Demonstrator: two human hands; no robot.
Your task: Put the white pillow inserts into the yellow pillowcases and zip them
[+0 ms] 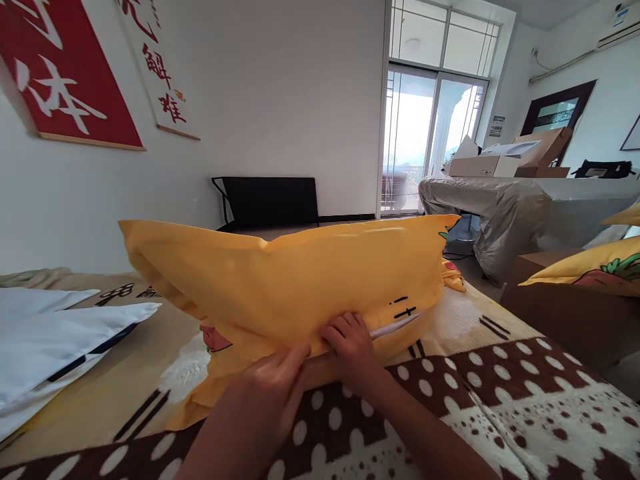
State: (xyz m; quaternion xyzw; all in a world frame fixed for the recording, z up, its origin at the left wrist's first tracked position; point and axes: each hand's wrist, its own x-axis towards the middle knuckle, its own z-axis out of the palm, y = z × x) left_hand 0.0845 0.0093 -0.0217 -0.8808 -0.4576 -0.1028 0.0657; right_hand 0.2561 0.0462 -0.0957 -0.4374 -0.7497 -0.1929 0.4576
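Observation:
A plump yellow pillow in a pillowcase (pixel 280 273) stands tilted up on the bed in front of me, its flanged edges spread wide. Low on its near side a slit in the case shows a strip of white inner pillow (pixel 395 327). My left hand (pixel 267 383) is closed on the case's lower edge, thumb on top and fingertips hidden by the fabric. My right hand (pixel 350 343) grips the fabric at the left end of the slit, its fingers curled over the edge. Small black print and part of a red fruit pattern show on the case.
White pillows (pixel 65 347) lie at the left on the patterned blanket (pixel 480 373). Several yellow printed cushions (pixel 595 267) rest on a brown box (pixel 560 320) at the right. Behind stand a black-backed seat (pixel 270 200) and a plastic-covered table (pixel 500 207) with open cartons.

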